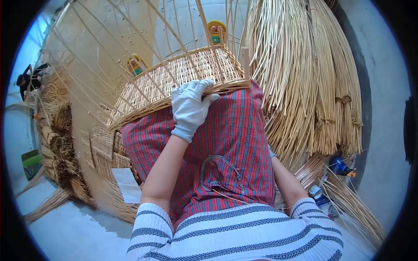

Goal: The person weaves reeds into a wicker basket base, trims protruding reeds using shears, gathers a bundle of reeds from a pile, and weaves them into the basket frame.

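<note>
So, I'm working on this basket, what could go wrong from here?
The basket rests tilted on the plaid cloth over your knees, with only your left hand seen gripping its rim, so it might slide or tip if that hold loosens. The long stakes stick out well past it, so turning it could snag them on the reeds at your right, or bend one.
</note>
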`<state>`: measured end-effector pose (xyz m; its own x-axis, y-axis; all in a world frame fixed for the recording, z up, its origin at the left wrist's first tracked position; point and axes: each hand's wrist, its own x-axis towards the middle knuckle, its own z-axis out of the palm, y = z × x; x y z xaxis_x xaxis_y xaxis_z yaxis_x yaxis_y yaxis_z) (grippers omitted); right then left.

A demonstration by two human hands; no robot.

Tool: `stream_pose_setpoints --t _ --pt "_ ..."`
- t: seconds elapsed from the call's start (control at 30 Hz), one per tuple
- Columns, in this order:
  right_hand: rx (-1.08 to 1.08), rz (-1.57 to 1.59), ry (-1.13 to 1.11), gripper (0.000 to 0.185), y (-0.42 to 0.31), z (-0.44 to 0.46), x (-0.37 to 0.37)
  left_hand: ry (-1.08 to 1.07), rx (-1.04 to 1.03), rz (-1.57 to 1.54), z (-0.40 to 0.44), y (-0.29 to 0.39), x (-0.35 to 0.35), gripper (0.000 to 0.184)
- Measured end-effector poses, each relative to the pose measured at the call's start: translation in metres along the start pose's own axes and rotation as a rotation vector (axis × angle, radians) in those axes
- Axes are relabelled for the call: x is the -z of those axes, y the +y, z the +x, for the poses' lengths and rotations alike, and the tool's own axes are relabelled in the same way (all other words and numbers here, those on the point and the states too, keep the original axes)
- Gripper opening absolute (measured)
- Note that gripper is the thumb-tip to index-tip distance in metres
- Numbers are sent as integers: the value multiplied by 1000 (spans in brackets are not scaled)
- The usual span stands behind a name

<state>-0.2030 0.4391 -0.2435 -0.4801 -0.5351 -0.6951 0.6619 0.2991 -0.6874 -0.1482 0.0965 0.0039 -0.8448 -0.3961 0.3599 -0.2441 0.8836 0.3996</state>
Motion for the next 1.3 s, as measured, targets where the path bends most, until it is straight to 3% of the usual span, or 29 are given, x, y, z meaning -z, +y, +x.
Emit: stream_pose_setpoints --t 0.3,0.4,0.47,0.63,0.87,1.0,1.07,1.1,1.3 --pt "6 -284 -59 48 6 -1 -14 21 151 146 6 14 -15 27" --pt "66 -439 -69 51 4 -1 -23 93 39 234 6 8 -23 28" --pt "105 -541 -44 53 -4 -4 -27 -7 33 323 4 11 -21 31" --pt "65 -672 62 58 7 24 -22 -22 -13 318 4 1 -25 39" --pt "102 -526 98 55 19 6 -25 -68 27 332 7 19 -21 49" --pt "-63 -520 33 48 19 3 -30 -15 15 390 7 20 -30 48" --pt "53 -748 206 48 19 -10 -28 -45 40 376 9 18 -28 47" --pt "123 -723 184 49 31 -8 -20 -49 45 376 9 16 -27 47" --pt "62 -637 109 39 14 -41 -9 -99 127 344 -1 -8 -30 44"
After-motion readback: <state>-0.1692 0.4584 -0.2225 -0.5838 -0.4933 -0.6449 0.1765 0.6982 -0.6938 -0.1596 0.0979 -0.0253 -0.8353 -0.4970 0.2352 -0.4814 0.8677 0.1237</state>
